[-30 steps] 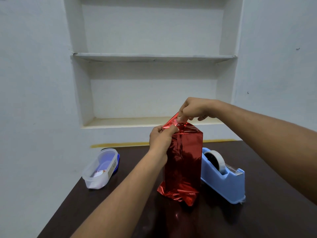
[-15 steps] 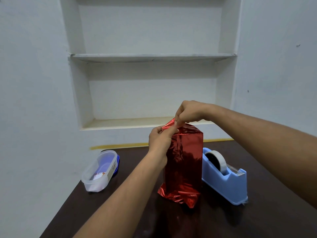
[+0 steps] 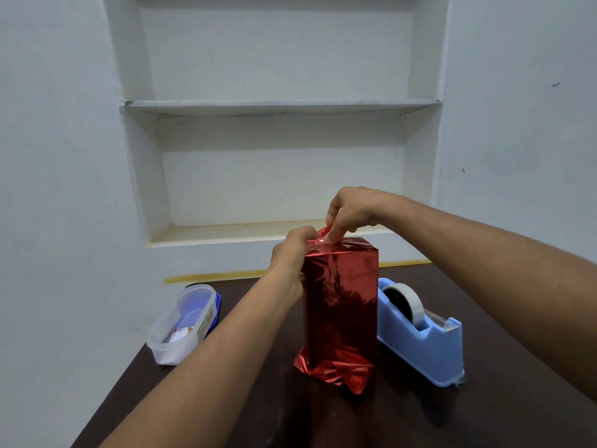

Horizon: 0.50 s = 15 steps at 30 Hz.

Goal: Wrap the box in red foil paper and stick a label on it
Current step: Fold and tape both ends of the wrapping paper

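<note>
Box: Your box (image 3: 342,302) stands upright near the middle of the worktop (image 3: 420,415), a bit toward the back edge. It is already covered in red foil paper (image 3: 339,373).
Top end: A little flap of foil sticks up at the top, on the left side. This end looks like the step you are on.
Bottom end: Loose foil is bunched and crumpled where the box meets the worktop. It does not look folded flat yet.
Left hand: Your left hand (image 3: 290,257) is curled on the top left corner of the box and holds the foil there.
Right hand: Your right hand (image 3: 349,211) comes from above and pinches the foil flap with its fingertips.
How it will feel: The foil looks thin, shiny and slippery. It will likely crease fast and may tear if you pull hard. The box looks stiff, but it is tall and could tip over.
Where to hold: Hold the foil close to the box edges, and keep one hand on the box side so it stays up.
Tape: The blue tape dispenser (image 3: 420,331) is just beside the box on its right.
Label: A clear plastic tub (image 3: 181,324) lies near the left edge. There may be a label inside, but you cannot tell for sure.
</note>
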Each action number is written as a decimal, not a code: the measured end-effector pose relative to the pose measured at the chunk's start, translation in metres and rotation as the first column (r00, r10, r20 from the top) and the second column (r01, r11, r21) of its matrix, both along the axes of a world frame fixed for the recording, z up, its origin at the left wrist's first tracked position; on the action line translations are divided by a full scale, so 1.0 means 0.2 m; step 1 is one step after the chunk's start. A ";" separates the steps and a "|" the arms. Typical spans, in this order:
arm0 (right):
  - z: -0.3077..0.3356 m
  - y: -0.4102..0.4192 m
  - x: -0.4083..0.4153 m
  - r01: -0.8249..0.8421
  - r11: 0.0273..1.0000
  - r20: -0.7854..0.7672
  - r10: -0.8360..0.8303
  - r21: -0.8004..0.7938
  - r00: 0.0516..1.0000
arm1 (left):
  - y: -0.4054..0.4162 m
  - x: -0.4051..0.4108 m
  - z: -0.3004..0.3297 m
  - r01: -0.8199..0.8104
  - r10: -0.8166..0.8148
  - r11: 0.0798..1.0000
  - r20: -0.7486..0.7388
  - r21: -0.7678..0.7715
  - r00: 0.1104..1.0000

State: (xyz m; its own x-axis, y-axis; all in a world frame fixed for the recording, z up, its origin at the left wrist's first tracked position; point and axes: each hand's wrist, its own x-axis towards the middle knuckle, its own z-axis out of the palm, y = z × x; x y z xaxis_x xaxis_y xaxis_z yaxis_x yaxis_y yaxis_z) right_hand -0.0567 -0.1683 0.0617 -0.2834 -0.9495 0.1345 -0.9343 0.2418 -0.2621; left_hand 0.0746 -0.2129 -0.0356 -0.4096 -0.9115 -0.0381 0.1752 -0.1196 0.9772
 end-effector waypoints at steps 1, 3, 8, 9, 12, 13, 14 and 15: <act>0.00 0.00 0.00 0.006 1.000 0.008 -0.006 -0.003 1.000 | -0.01 -0.01 0.01 -0.011 0.011 1.000 0.022 -0.002 1.000; 0.00 0.01 0.00 0.021 1.000 0.021 -0.021 -0.014 1.000 | -0.04 -0.02 0.02 -0.041 0.043 0.999 0.065 -0.026 0.997; 0.00 0.01 0.00 0.064 0.997 0.101 -0.067 0.038 0.993 | -0.10 -0.03 0.01 -0.130 0.142 0.987 0.126 -0.096 0.982; 0.01 0.02 0.00 0.081 0.995 0.126 -0.087 0.053 0.988 | -0.10 -0.03 0.01 -0.140 0.153 0.985 0.128 -0.103 0.980; -0.01 0.03 0.00 0.152 0.987 0.220 -0.162 0.060 0.962 | -0.09 -0.04 0.01 -0.153 0.166 0.982 0.121 -0.112 0.979; -0.02 0.03 -0.01 0.182 0.981 0.257 -0.191 0.058 0.947 | -0.09 -0.04 0.01 -0.156 0.169 0.981 0.114 -0.113 0.979; -0.04 0.04 -0.02 0.211 0.976 0.312 -0.219 0.059 0.924 | -0.09 -0.04 0.00 -0.160 0.172 0.980 0.112 -0.116 0.979; -0.07 0.04 -0.03 0.237 0.970 0.383 -0.240 0.055 0.892 | -0.10 -0.04 0.00 -0.164 0.178 0.979 0.111 -0.121 0.978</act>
